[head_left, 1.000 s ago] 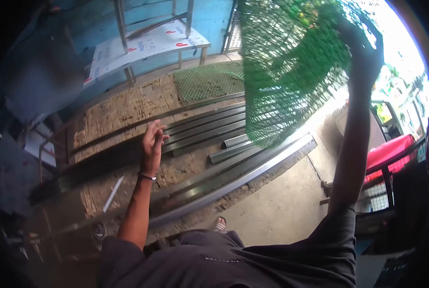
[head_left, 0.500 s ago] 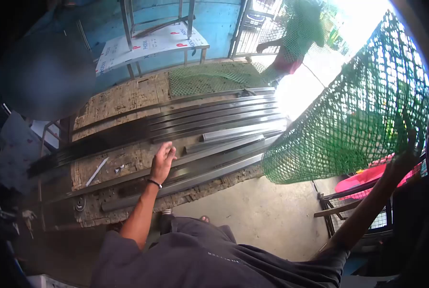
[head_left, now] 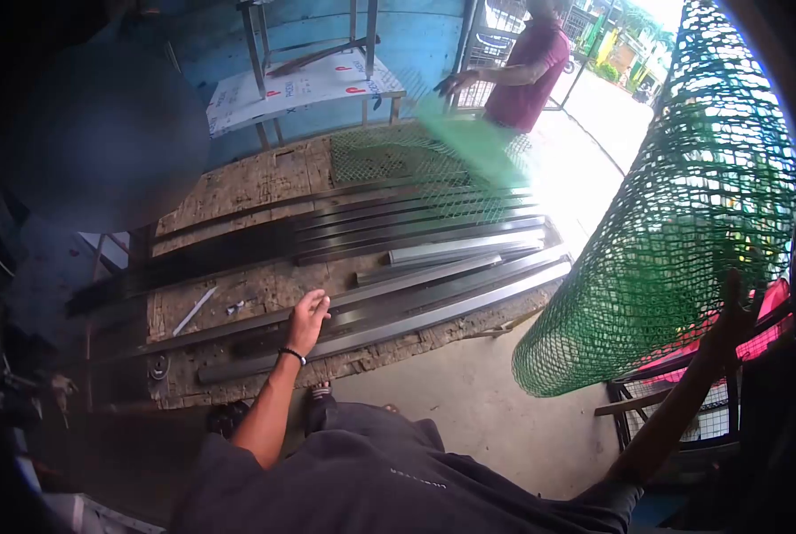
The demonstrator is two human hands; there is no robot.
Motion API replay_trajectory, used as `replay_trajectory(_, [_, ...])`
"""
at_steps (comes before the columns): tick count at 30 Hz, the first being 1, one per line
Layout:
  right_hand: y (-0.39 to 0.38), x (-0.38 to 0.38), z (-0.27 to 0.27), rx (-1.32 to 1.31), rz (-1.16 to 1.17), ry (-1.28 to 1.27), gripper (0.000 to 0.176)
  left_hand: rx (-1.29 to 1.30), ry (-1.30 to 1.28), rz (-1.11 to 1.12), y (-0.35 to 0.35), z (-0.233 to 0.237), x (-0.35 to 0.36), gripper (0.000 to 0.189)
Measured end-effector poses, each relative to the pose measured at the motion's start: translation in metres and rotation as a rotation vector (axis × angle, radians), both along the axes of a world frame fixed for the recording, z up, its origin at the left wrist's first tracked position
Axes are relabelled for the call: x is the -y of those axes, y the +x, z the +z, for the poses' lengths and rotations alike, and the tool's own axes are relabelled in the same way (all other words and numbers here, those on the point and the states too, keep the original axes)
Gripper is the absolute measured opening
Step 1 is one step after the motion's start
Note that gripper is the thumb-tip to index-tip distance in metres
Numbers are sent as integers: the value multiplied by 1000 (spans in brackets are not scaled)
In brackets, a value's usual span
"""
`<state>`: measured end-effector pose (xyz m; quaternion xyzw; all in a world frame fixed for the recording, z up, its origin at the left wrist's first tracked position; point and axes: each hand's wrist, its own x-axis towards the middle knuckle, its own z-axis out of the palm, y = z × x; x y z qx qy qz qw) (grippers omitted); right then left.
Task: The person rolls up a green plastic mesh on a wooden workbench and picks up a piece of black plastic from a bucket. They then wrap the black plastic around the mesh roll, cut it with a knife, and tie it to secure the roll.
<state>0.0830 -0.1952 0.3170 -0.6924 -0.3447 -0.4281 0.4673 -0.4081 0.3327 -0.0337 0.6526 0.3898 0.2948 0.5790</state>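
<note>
My left hand [head_left: 308, 320] hovers above the metal bars at the table's near side, fingers apart and holding nothing. At the right, my right hand [head_left: 734, 311] is against the lower part of a large roll of green mesh [head_left: 629, 294]; the hand is dark and its grip is hard to make out. The roll stands tilted. Long metal bars [head_left: 371, 227] lie across the wooden table [head_left: 255, 182]. A green mesh sheet [head_left: 389, 156] lies on the far side, its right part blurred.
A person in a red shirt [head_left: 536, 71] stands beyond the table, an arm stretched over the mesh. A metal frame with a printed sheet [head_left: 300, 84] is behind. A wire-mesh frame [head_left: 709, 414] and a pink object [head_left: 771, 329] are at the lower right.
The mesh in front of the other person has dropped toward the table, so the person's shirt and arm now show. The green roll looks narrower and more upright, with its lower end lower in view.
</note>
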Motion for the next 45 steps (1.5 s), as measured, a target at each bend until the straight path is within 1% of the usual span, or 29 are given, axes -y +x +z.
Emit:
replay_trajectory(1, [-5,-9,-7,-55,-4,-5,54,5,-7,15,-4,0,2,34])
replay_trajectory(2, [-14,-20,-12,-112,-9,-13,61,-1,-8,16,-9,-2,2,34])
replay_trajectory(3, [-48,-54,-8,-254,-8,48,66,-20,17,-11,-15,-7,0,28])
replay_trajectory(4, [-65,-74,-10,-257,-1,49,66,-37,43,-37,-19,-10,-2,23])
replay_trajectory(5, [-78,-90,-11,-293,33,38,75,-40,43,-31,-22,-9,-1,23])
replay_trajectory(6, [-82,-97,-12,-328,66,28,84,-24,46,-8,-25,-8,0,19])
replay_trajectory(7, [-72,-97,-26,-378,100,67,89,-6,50,13,-27,-6,1,16])
replay_trajectory(8, [-74,-104,-33,-419,154,64,89,-6,51,17,-28,-7,0,16])
replay_trajectory(10, [-79,-114,-42,-436,178,6,82,-40,54,33,-33,-9,-3,15])
replay_trajectory(11, [-85,-119,-43,-438,179,2,82,-41,51,35,-35,-11,-3,15])
replay_trajectory(13, [-93,-127,-45,-438,218,-78,73,22,35,73,-35,-10,-3,15])
replay_trajectory(16, [-94,-126,-53,-426,178,-153,69,59,11,93,-33,-7,-2,14])
replay_trajectory(18, [-91,-120,-59,-417,202,-149,69,81,-13,107,-31,-6,2,14])
replay_trajectory(20, [-95,-116,-60,-415,64,-193,71,115,-23,115,-25,-7,4,14])
replay_trajectory(21, [-96,-114,-61,-443,156,-161,74,97,-35,107,-22,-10,4,14])
replay_trajectory(22, [-95,-111,-63,-427,164,-149,74,79,-46,101,-19,-8,5,15])
replay_trajectory(24, [-94,-99,-68,-304,-85,-262,78,58,-43,82,-13,-9,8,16])
replay_trajectory(25, [-100,-98,-70,-318,-72,-233,82,70,-49,70,-10,-9,10,16])
replay_trajectory(27, [-102,-87,-79,-356,-28,-217,80,125,-63,45,-2,-5,15,15])
replay_trajectory(28, [-102,-84,-83,-398,10,-203,79,74,-13,-18,0,-13,12,18])
replay_trajectory(29, [-102,-81,-88,-322,-51,-235,81,84,-4,-29,-1,-23,12,18])
replay_trajectory(34, [-113,-74,-112,-323,-111,-252,83,73,-28,-23,0,-9,22,14])
replay_trajectory(36, [-121,-76,-118,-418,-65,-235,83,89,-7,-34,-3,-18,20,15])
replay_trajectory(37, [-127,-79,-122,-516,15,-183,81,38,11,-34,-6,-24,20,15])
replay_trajectory(40, [-140,-83,-142,-567,-53,-258,79,-5,85,-64,-13,-42,21,16])
replay_trajectory(41, [-151,-90,-145,-582,4,-227,77,7,67,-67,-16,-48,22,17])
replay_trajectory(42, [-158,-93,-149,-618,13,-234,77,4,72,-71,-20,-49,24,17])
replay_trajectory(44, [-168,-96,-163,-643,-118,-364,79,-4,94,-66,-25,-52,27,18])
replay_trajectory(45, [-177,-101,-165,-689,-75,-355,81,20,81,-71,-28,-50,28,17])
